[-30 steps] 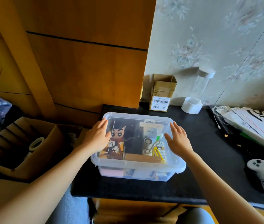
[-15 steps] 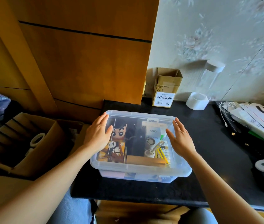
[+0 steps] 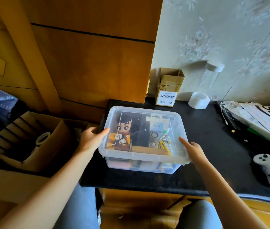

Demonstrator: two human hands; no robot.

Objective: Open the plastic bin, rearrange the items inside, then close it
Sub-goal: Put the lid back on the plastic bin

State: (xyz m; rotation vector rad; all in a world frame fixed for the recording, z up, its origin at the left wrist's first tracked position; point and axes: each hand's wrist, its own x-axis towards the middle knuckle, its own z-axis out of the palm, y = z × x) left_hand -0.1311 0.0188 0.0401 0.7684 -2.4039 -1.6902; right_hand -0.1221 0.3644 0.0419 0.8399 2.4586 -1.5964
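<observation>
A clear plastic bin [image 3: 140,164] sits on the black tabletop, its clear lid [image 3: 147,111] resting on top. Through the lid I see a cartoon figure box [image 3: 122,131], a white package [image 3: 155,124], batteries and a flat brown box [image 3: 149,150]. My left hand [image 3: 91,138] grips the lid's left edge, thumb on top and fingers under the rim. My right hand [image 3: 192,150] holds the lid's right front edge, fingers curled under it. The lid's front right corner looks slightly raised.
A small cardboard box [image 3: 169,86] and a white roll [image 3: 198,100] stand at the wall behind the bin. Papers and cables [image 3: 253,119] lie at the right, and a white controller [image 3: 267,171] near the front edge. A large open carton [image 3: 31,139] is at the left.
Both hands slid off the top of the lid outward to its left and right edges and took hold of the rim. The camera moved closer.
</observation>
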